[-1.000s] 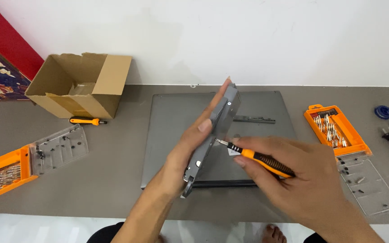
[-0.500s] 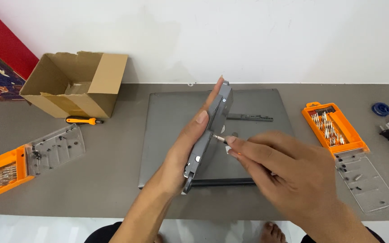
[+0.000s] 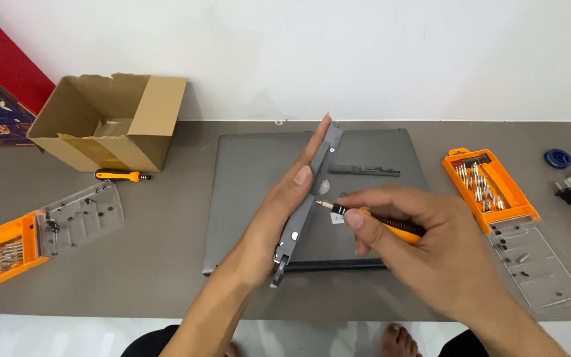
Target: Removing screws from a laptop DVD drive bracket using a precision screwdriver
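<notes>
The left hand (image 3: 279,211) holds a long grey flat metal part (image 3: 308,201) on its edge, upright and tilted, over the closed grey laptop (image 3: 246,192) that lies on the grey table (image 3: 166,277). Fingers are stretched along the part's left face, thumb behind, so the hand is closed on it but not as a fist. The right hand (image 3: 424,244) pinches a small orange-and-black precision screwdriver (image 3: 371,218) between thumb & fingers.

Compared w/ a moment ago, the grip on the part looks same, the part hardly moves. The screwdriver tip sits now just beside the part's right face, approx. at mid length; if it really touches a screw I cannot tell. So the work looks to be at a screw on this part.

Around: an open brown cardboard box (image 3: 110,122) far left, an orange bit case (image 3: 490,185) at right.
</notes>
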